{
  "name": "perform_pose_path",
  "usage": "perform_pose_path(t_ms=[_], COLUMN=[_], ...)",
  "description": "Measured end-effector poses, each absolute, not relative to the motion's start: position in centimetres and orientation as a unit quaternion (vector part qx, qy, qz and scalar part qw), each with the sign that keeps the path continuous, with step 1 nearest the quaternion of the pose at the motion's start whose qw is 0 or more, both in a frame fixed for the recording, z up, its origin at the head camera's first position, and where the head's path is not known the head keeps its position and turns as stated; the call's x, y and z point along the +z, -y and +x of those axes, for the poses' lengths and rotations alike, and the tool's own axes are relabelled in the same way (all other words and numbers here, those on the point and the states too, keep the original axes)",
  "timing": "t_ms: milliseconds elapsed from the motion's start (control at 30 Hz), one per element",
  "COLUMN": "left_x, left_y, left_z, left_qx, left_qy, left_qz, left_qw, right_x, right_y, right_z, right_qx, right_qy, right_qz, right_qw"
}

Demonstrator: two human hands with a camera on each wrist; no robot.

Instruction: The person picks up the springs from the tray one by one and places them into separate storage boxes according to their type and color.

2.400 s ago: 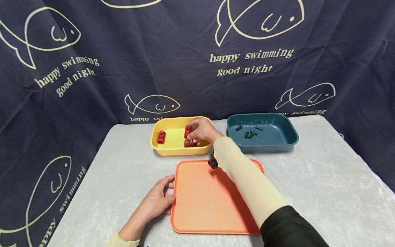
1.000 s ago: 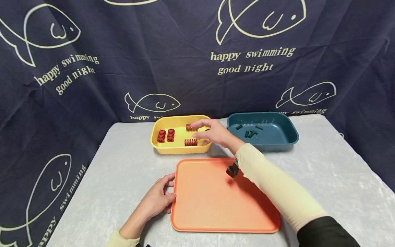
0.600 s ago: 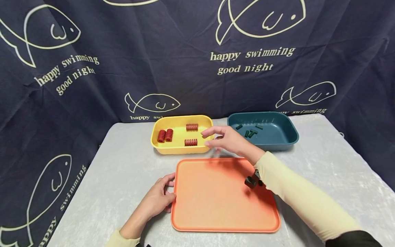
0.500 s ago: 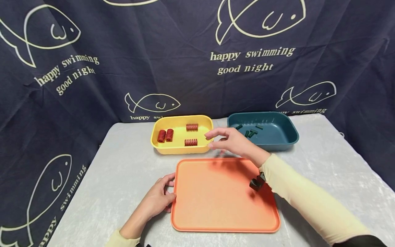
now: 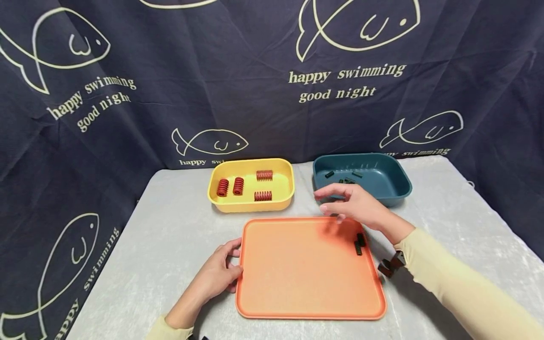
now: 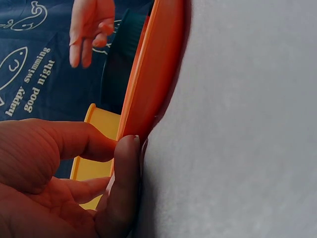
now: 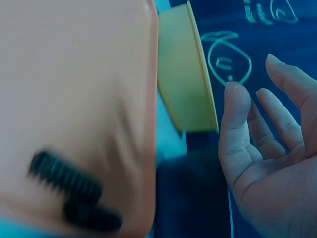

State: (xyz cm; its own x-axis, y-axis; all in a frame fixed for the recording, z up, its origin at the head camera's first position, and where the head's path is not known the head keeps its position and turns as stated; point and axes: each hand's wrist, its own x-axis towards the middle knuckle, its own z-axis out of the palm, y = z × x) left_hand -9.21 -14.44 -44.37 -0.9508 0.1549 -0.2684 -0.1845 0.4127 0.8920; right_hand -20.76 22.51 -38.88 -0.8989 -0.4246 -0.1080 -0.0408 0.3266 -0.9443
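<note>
My left hand (image 5: 216,274) pinches the left rim of an orange tray (image 5: 293,278); the left wrist view has its thumb and fingers at the tray's edge. My right hand (image 5: 359,206) hovers between the tray's far right corner and the blue bin (image 5: 388,182), fingers spread and holding nothing. Two dark green springs (image 5: 359,244) lie together by the tray's right edge; in the right wrist view these springs (image 7: 69,178) look blurred. Several red springs (image 5: 238,186) lie in the yellow bin (image 5: 250,207), two at its left and two at its right.
Several small dark green springs (image 5: 357,174) lie in the blue bin, some partly covered by my right hand. Both bins stand along the back of the pale tabletop (image 5: 170,226). A navy curtain (image 5: 263,94) with fish drawings hangs behind them.
My right hand let go of a red spring in the yellow bin, then moved right to the blue bin's front. That spring shifted slightly. The tray's green springs came into view. My left hand stayed put.
</note>
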Motion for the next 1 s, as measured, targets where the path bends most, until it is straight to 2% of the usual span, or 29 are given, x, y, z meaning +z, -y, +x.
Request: perform_pose_path(t_ms=[233,467,733,1000], left_x=[-44.4,-44.4,-44.4,-44.4], left_y=[14.3,14.3,14.4,14.4], left_z=[-9.2,-9.3,-9.4,-9.4], left_qx=[0.536,0.538,0.546,0.546], left_qy=[-0.830,-0.827,-0.822,-0.821], left_qz=[-0.013,-0.017,-0.017,-0.020], left_qw=[0.157,0.159,0.160,0.163], right_x=[-40.2,-41.5,-43.1,-44.3], right_y=[-26.5,-29.3,-31.2,-31.8], right_z=[-19.7,-18.6,-17.1,-16.2], right_qx=[-0.565,-0.570,-0.554,-0.561], right_qy=[-0.799,-0.795,-0.805,-0.791], right_qz=[-0.132,-0.114,-0.095,-0.135], right_qw=[0.157,0.173,0.189,0.201])
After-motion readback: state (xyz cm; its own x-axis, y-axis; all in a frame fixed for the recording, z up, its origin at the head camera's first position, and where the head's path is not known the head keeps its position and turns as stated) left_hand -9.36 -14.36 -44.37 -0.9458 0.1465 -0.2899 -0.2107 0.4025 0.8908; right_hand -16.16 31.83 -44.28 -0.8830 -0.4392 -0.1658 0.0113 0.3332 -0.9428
